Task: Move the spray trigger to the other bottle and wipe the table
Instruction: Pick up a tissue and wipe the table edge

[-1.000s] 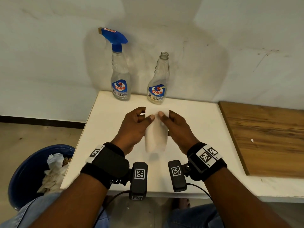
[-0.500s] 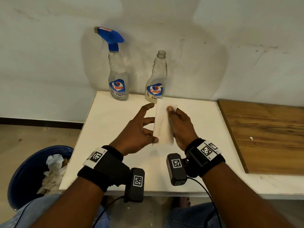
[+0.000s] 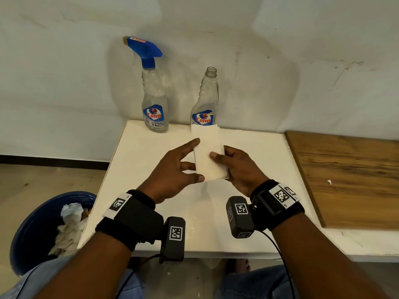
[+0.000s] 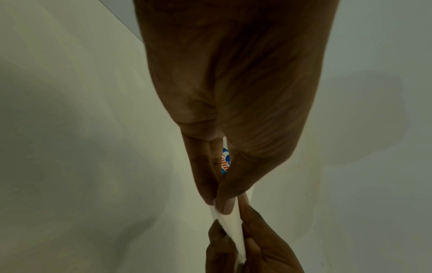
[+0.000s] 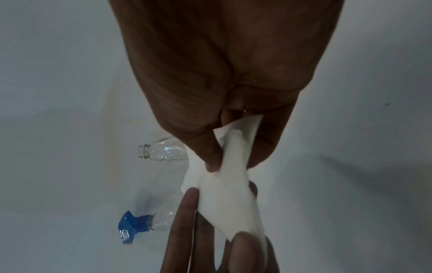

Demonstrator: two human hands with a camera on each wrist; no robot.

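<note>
nearest, at the lower left beside the table (image 3: 138, 160), a round blue bin (image 3: 32, 236) sits on the floor with crumpled white paper (image 3: 69, 225) heaped inside. above the smooth white tabletop, both hands hold a folded white tissue (image 3: 208, 154), a soft, long rectangle standing on end. the left hand (image 3: 172, 173) pinches its lower left edge between thumb and a bent finger, with the forefinger stretched out along the sheet. the right hand (image 3: 239, 167) grips the right edge, thumb pressed on the front and fingers curled behind. to the right, a rough-grained brown wooden board (image 3: 349, 180) lies on the table with a small white scrap (image 3: 329, 181) on it. at the far edge against the pale wall stand two clear, ribbed plastic bottles with blue labels. the left bottle (image 3: 154, 108) carries the blue spray trigger (image 3: 144, 50), screwed on its neck, nozzle pointing left. the right bottle (image 3: 205, 102) is uncapped, its round mouth open, its base hidden behind the tissue's top edge.
</note>
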